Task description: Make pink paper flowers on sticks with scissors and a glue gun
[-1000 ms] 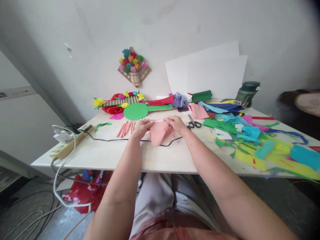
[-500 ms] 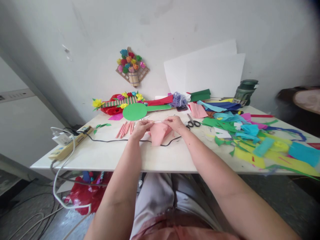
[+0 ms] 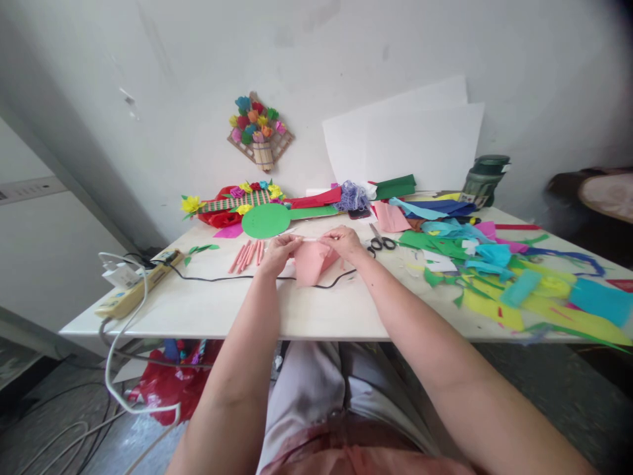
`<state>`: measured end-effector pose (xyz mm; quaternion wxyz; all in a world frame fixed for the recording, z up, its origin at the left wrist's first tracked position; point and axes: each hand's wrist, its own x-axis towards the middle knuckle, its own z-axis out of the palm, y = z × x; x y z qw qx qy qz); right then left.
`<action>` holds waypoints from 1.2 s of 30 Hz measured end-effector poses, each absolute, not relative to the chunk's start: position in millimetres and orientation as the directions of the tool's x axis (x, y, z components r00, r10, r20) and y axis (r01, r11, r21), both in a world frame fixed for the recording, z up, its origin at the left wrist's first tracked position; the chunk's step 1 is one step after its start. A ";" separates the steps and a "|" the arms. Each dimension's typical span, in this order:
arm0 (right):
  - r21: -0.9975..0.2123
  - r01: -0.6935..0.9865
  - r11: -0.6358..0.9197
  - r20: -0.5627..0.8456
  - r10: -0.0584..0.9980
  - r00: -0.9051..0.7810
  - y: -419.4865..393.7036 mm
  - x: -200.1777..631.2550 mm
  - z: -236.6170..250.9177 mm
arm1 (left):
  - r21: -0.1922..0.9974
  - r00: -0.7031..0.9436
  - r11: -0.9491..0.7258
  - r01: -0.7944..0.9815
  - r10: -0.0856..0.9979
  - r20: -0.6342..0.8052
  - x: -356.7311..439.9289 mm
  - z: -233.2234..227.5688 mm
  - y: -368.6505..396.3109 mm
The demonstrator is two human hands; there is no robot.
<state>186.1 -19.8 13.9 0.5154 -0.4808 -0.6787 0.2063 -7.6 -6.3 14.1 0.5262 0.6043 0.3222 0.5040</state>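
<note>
A pink sheet of paper (image 3: 310,266) hangs down over the white table (image 3: 208,307) between my two hands. My left hand (image 3: 277,253) pinches its top left edge and my right hand (image 3: 345,242) pinches the top right edge, where the paper wraps a thin white stick. A black cable (image 3: 232,278) runs across the table under the paper. Several rolled pink paper sticks (image 3: 247,254) lie just left of my left hand. Black-handled scissors (image 3: 382,242) lie just right of my right hand.
A green paper disc (image 3: 266,220) and paper flowers (image 3: 232,201) lie at the back. Coloured paper scraps (image 3: 499,270) cover the right side. A power strip (image 3: 133,285) sits at the left edge. White sheets (image 3: 410,142) lean on the wall beside a dark jar (image 3: 487,179).
Both hands stay on the pink paper, working its top edge with small finger movements. The view has shifted slightly; nothing else moved.
</note>
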 end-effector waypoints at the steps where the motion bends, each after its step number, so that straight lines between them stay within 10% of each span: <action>1: -0.725 0.470 0.503 0.568 0.823 -0.004 -17.2 186.6 13.5 | 0.959 0.278 -0.247 -0.138 0.920 0.277 -7.2 14.2 -6.2; 5: -0.664 0.445 0.601 0.662 0.749 -0.024 -14.1 186.0 13.6 | 0.949 0.236 -0.298 -0.104 0.920 0.314 -6.0 13.1 -4.2; 12: -0.900 0.252 0.356 0.355 0.933 -0.053 -36.2 182.1 23.2 | 0.939 0.212 -0.329 -0.098 0.915 0.343 -7.0 13.0 -3.6; 36: -0.846 0.303 0.439 0.453 0.891 -0.027 -17.3 177.5 3.9 | 0.953 0.246 -0.267 -0.140 0.923 0.295 1.0 13.3 -10.3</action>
